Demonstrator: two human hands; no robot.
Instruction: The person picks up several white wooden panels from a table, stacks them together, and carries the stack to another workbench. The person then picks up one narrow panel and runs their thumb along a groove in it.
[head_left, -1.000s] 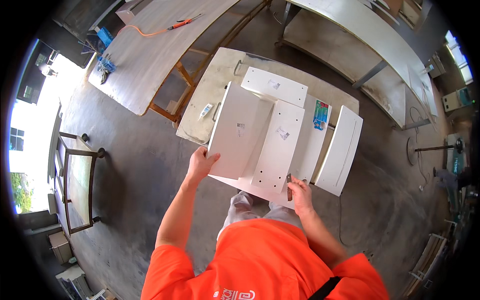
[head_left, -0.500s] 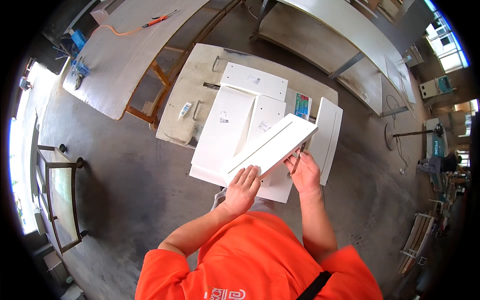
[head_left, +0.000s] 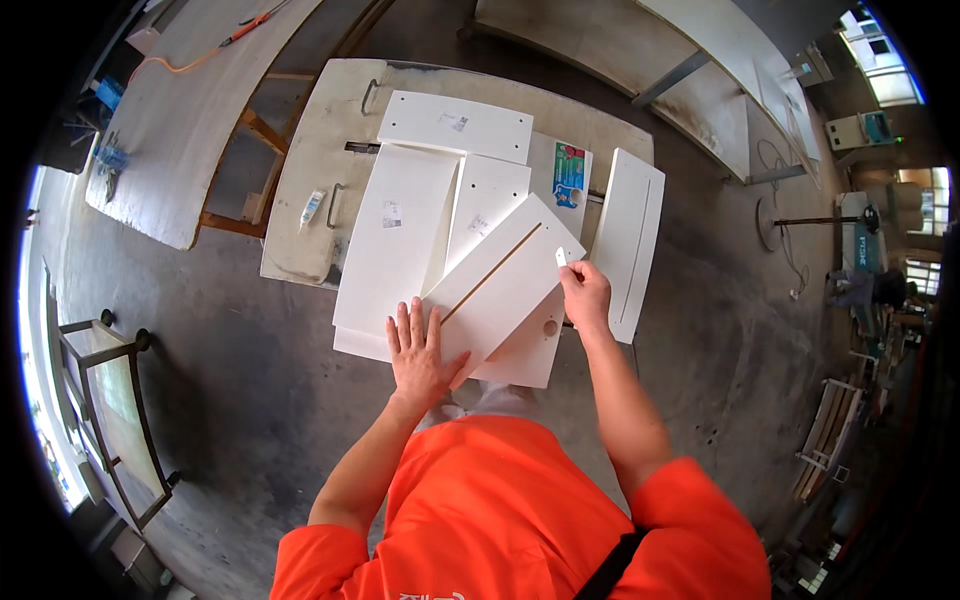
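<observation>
A white board (head_left: 505,270) with a long brown groove lies aslant over other white panels in front of me. My left hand (head_left: 420,362) rests on its near left end, fingers spread. At the other end my right hand (head_left: 586,292) pinches a small flat bright piece (head_left: 562,258) against or just above the board's face; its kind is unclear, and my fingers hide part of it. Beneath and beyond lie a large white panel (head_left: 385,240), a far white panel (head_left: 460,122) and a narrower white panel (head_left: 490,190). To the right stretches another grooved white board (head_left: 628,240).
The panels lie on a worn worktable (head_left: 300,150) with metal handles. On it are a white tube (head_left: 312,208) and a colourful printed sheet (head_left: 569,175). A long table (head_left: 190,130) with an orange tool (head_left: 243,30) stands left; a wheeled frame (head_left: 125,420) is nearer.
The board has gone from tilted up to flatter, its brown groove now facing up. My right hand has moved from under its edge to its top; my left hand has spread out.
</observation>
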